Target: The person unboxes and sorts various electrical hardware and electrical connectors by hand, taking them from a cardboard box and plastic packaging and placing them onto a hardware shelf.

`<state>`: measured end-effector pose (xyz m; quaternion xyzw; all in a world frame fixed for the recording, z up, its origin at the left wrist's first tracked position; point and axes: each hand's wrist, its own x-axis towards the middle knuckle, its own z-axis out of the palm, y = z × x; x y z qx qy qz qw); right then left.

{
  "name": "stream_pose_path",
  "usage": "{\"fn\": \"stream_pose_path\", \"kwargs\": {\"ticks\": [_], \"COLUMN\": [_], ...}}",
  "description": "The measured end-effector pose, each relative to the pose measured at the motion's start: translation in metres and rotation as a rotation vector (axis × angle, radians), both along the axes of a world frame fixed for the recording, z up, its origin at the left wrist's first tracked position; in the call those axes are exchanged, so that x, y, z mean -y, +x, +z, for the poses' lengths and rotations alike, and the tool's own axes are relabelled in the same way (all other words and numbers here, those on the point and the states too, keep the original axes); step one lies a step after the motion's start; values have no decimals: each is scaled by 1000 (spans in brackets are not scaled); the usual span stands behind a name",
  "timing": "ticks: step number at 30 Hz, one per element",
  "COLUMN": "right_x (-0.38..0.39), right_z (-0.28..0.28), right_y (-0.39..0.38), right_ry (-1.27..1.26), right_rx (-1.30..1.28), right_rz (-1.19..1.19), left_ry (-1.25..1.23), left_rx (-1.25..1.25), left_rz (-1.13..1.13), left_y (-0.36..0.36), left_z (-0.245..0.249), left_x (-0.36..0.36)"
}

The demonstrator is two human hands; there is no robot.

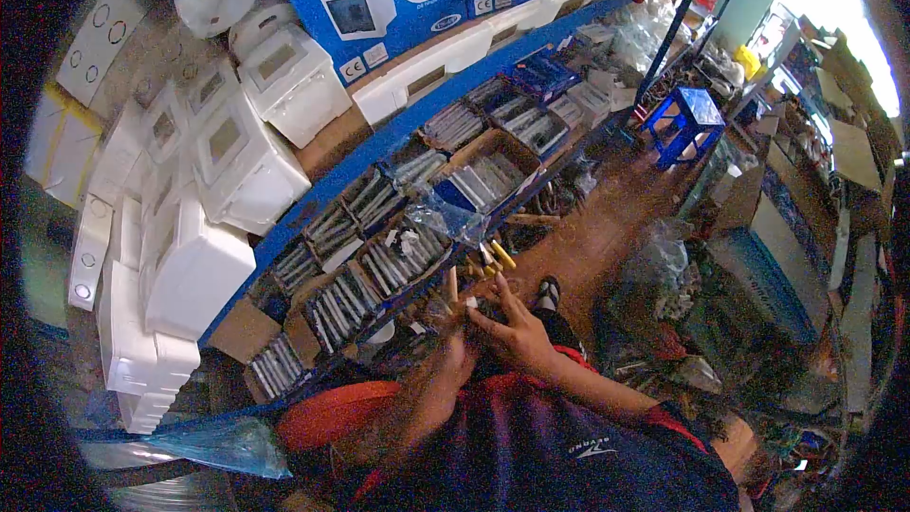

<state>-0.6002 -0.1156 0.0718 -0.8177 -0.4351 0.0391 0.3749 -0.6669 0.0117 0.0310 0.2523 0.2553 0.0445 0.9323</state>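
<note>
My left hand [462,349], partly smeared, is closed in front of my body. At its fingertips shows a small white piece [471,302], too small to name. Close beside it on the right is my right hand [523,334], its thumb reaching to the white piece and its index finger stretched up, apart from the thumb. The other right fingers are hidden. Just beyond the hands lie several yellow rod-like pieces [502,254], and a pale stick [452,284] stands close by.
Cartons of thin grey packs [339,308] line the lower shelf on the left. Above them are white plastic boxes [223,156] and a blue printed carton [370,9]. A blue stool [684,123] stands on the brown floor [607,204]. Cartons [768,246] and plastic bags crowd the right.
</note>
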Motion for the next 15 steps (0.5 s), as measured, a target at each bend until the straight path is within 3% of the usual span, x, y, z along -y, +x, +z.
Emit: {"fn": "stream_pose_path", "kwargs": {"ticks": [6, 8, 10, 11, 15], "right_x": [12, 16, 21, 24, 30], "right_z": [-20, -23, -26, -28, -28], "right_y": [9, 11, 14, 14, 20], "right_ry": [-23, -7, 26, 43, 114], "right_rx": [-104, -228, -268, -268, -292], "right_rz": [-66, -63, -68, -71, -122], "left_ry": [72, 345, 882, 647, 1348], "left_rx": [-131, -202, -268, -306, -470], "left_rz": [-29, -13, 37, 43, -52], "left_y": [-1, 1, 8, 10, 30], "left_z": [-18, -35, -50, -48, -46], "left_x": [-18, -30, -51, -61, -111]}}
